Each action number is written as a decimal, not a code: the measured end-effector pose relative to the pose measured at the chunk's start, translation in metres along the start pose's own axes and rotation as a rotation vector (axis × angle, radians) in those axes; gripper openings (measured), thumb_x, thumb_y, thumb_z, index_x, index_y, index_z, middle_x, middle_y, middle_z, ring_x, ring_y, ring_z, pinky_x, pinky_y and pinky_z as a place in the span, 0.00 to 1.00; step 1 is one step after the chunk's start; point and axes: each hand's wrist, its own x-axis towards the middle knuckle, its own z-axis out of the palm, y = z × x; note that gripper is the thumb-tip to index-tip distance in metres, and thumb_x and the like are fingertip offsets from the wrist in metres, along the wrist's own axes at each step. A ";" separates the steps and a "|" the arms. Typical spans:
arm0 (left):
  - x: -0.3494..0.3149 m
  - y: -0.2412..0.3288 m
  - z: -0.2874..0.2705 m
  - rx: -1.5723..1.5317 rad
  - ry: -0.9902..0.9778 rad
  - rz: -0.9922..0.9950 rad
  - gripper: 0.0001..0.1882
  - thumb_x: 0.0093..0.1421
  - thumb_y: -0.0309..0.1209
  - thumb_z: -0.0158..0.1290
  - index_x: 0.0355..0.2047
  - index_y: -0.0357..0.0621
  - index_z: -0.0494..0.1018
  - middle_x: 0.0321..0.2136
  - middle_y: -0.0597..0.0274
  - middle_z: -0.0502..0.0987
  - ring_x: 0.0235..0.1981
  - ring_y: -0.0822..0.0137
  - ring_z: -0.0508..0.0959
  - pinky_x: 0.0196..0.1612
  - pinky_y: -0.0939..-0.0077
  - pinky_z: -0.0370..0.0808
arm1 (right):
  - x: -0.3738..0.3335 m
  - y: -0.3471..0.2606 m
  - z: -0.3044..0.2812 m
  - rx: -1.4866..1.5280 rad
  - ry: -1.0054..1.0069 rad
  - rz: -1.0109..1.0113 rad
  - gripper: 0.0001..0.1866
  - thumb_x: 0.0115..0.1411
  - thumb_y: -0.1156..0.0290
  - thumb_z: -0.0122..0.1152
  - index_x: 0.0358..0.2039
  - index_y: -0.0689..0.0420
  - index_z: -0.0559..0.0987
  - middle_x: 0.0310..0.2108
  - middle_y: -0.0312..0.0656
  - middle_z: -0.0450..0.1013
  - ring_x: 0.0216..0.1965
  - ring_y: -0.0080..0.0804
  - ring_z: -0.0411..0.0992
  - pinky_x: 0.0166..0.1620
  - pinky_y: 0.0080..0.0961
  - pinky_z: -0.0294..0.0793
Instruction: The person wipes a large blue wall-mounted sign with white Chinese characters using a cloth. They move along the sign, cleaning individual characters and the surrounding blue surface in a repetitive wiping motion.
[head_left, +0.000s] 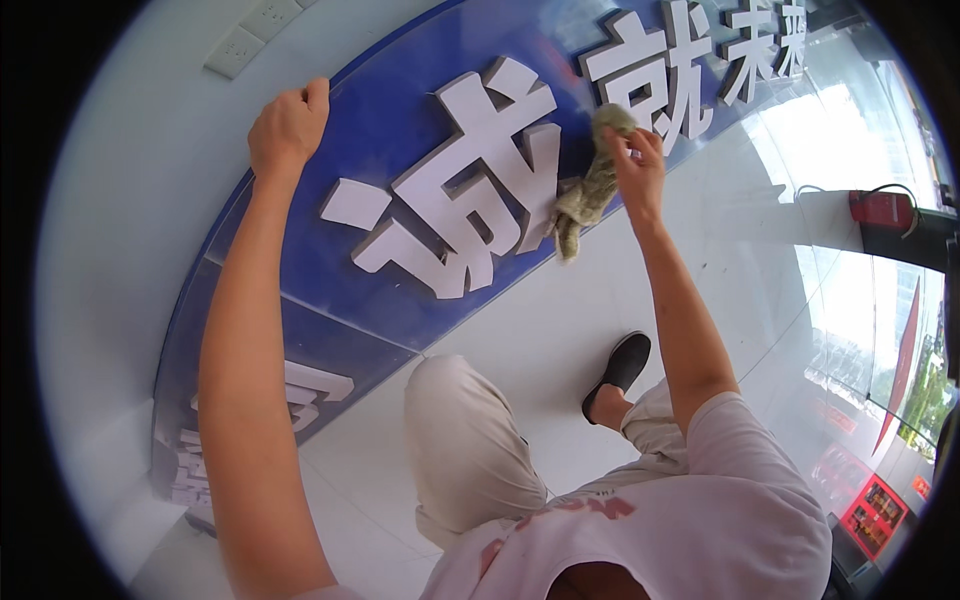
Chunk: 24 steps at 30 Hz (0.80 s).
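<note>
A greenish-grey cloth (597, 190) is pinched by the right hand (640, 160) at the blue board (390, 100), between white raised characters (440, 180); the board's edge is gripped by the left hand (288, 128).

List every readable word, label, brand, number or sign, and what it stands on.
I won't copy wording; here is where it stands:
Blue board: raised white characters, the nearest large and clear.
Light shirt: reddish lettering, creased and unclear.
Red-framed panel, lower right: any markings too small to read.

Left head-worn fisheye; faces down; close range
</note>
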 end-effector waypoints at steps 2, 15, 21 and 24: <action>0.001 0.001 0.003 0.001 0.004 0.002 0.32 0.63 0.52 0.33 0.30 0.39 0.80 0.32 0.42 0.80 0.36 0.39 0.78 0.41 0.53 0.75 | -0.001 0.006 0.023 -0.075 -0.052 -0.167 0.15 0.60 0.62 0.64 0.40 0.61 0.80 0.46 0.46 0.72 0.45 0.38 0.71 0.49 0.30 0.70; 0.001 0.003 0.010 0.080 0.081 0.022 0.33 0.63 0.50 0.31 0.30 0.36 0.79 0.31 0.40 0.79 0.36 0.38 0.77 0.42 0.53 0.74 | 0.008 -0.003 0.033 -0.530 -0.270 -0.897 0.11 0.61 0.70 0.54 0.44 0.53 0.79 0.50 0.34 0.73 0.55 0.29 0.68 0.66 0.41 0.55; 0.005 -0.002 0.011 0.099 0.101 0.023 0.33 0.63 0.50 0.31 0.28 0.35 0.78 0.31 0.41 0.79 0.36 0.38 0.77 0.41 0.53 0.74 | 0.020 0.039 -0.004 -0.506 -0.247 -0.486 0.12 0.63 0.67 0.55 0.45 0.54 0.81 0.45 0.34 0.77 0.48 0.32 0.73 0.54 0.33 0.68; 0.003 -0.009 0.012 0.101 0.139 -0.006 0.32 0.63 0.50 0.32 0.28 0.35 0.78 0.31 0.40 0.79 0.35 0.38 0.77 0.40 0.53 0.74 | 0.009 -0.011 0.009 0.075 -0.229 -0.063 0.13 0.65 0.66 0.55 0.43 0.59 0.80 0.32 0.37 0.78 0.33 0.30 0.75 0.38 0.24 0.72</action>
